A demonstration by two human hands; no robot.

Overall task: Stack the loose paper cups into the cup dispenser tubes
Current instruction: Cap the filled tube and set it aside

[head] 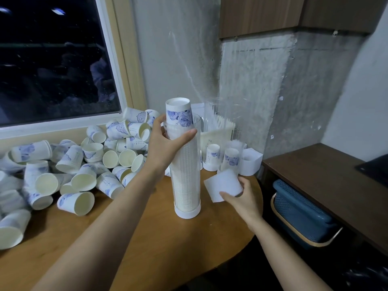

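Dead centre of the frame a clear dispenser tube (pixel 185 185) stands upright on the wooden table (pixel 147 238), its long axis running straight up and down from a white base ring. It is packed with nested cups, all turned mouth-down. The top cup (pixel 178 112) pokes out above the tube's rim with its flat bottom facing the ceiling and its blue flower print showing.

The left hand (pixel 165 143) comes in from the lower left and wraps around the upper end of the tube, with the thumb across the near side and the fingers curled around the back. To the right of the tube's base, the right hand (pixel 243 201) pinches a white cap (pixel 222 183) by its lower edge. The cap is tilted and a bit blurred, clear of the tube.

The left half of the picture is a heap of loose cups (pixel 79 164), lying on their sides under the dark window (pixel 52 59), mouths pointing every which way. Behind the main tube, two shorter tubes (pixel 231 158) stand with cups in them. At the lower right a blue basket (pixel 300 213) sits beneath a dark shelf (pixel 325 175).
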